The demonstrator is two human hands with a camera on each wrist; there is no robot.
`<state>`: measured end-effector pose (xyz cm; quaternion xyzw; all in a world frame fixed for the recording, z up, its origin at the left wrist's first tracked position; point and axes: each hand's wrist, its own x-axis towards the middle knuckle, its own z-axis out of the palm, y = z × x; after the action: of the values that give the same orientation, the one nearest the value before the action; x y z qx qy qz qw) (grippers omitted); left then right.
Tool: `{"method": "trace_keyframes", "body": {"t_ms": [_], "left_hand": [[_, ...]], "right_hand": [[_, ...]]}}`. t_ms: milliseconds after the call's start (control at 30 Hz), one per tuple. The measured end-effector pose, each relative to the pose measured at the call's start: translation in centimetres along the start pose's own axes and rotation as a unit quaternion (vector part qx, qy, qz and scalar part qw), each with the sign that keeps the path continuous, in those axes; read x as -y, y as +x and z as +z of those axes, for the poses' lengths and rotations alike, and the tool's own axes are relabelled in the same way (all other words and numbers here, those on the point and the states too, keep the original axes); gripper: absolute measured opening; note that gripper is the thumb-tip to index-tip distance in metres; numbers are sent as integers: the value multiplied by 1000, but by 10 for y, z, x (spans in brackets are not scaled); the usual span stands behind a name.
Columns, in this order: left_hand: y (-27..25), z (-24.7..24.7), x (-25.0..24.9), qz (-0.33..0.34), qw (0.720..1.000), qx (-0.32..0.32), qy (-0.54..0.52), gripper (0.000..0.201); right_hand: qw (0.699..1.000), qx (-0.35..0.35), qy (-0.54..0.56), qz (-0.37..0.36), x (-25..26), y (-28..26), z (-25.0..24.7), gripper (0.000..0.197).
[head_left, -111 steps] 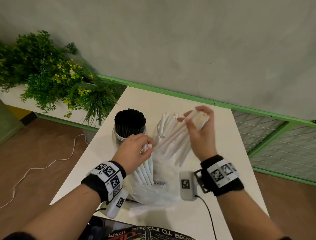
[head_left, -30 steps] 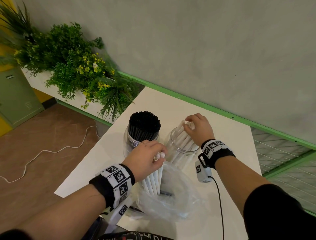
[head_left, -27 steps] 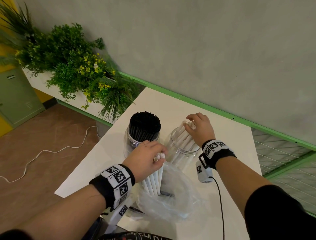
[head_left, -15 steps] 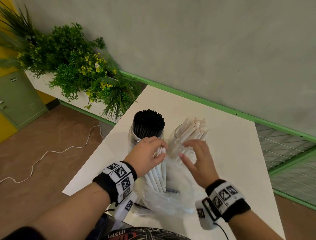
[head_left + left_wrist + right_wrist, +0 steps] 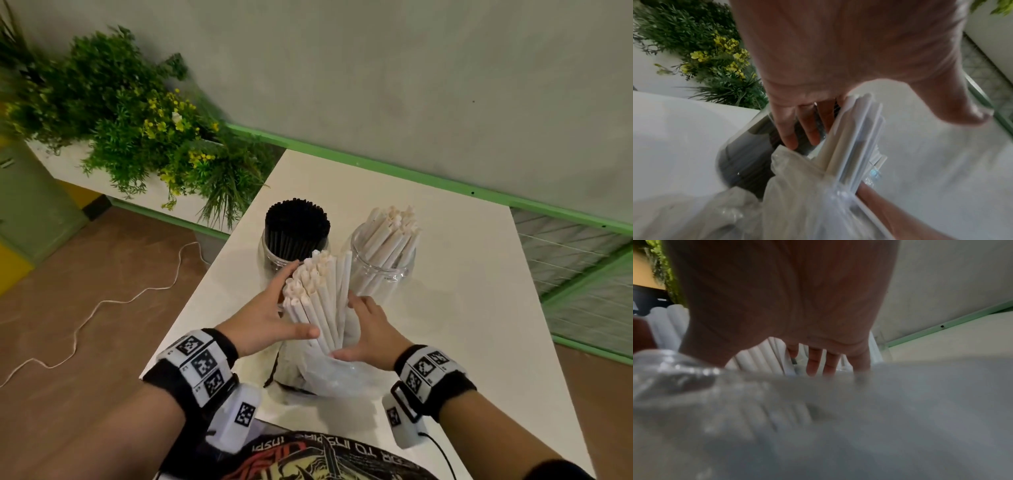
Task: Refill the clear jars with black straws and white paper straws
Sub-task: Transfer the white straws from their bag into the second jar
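White table (image 5: pixel 462 308) — hands (image 5: pixel 315 329) flank straw bundle (image 5: pixel 322 301); jars (image 5: pixel 383 267) behind.

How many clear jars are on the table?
2. The jar of black straws stands at the left, partly behind the white straws held between both hands. The jar of white straws stands right of it. None seems hidden.
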<state>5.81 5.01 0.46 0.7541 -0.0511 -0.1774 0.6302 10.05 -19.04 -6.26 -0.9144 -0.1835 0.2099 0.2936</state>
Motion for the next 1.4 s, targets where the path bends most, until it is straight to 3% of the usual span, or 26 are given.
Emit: {"method": "trace_keyframes", "body": {"t_ms": [100,333,467,567,733,867,1033,1233,1400], "left_hand": [[7,8,10,6,1000,-8,16,110],[20,15,25,-17,994,-97,37,83],[27,13,27,-31,994,-98,35,59],[27,16,27,-23,994,-97,41,64],[25,17,22,53,991,-102,63,76],[21,10,13,97,982,-106,124,84],[14,5,8,81,989,-109,57,84],[10,3,-10,117,983,-103,96,83],[13,6,-11,149,974,-103,135,74]], "right_hand": [[999,19,26,23,7,8,-4,125],[997,-6,69,22,28,28,-11,99],[993,6,118,25,37,35,-6,108],[982,20,185,3,34,36,5,102],[972,-83,216,-53,44,28,10,95],[968,-120,213,-57,57,24,13,90],[947,-96,290,-96,60,9,3,94],[954,-76,263,-120,63,9,-16,94],[951,-99,265,-123,66,8,-27,73]]}}
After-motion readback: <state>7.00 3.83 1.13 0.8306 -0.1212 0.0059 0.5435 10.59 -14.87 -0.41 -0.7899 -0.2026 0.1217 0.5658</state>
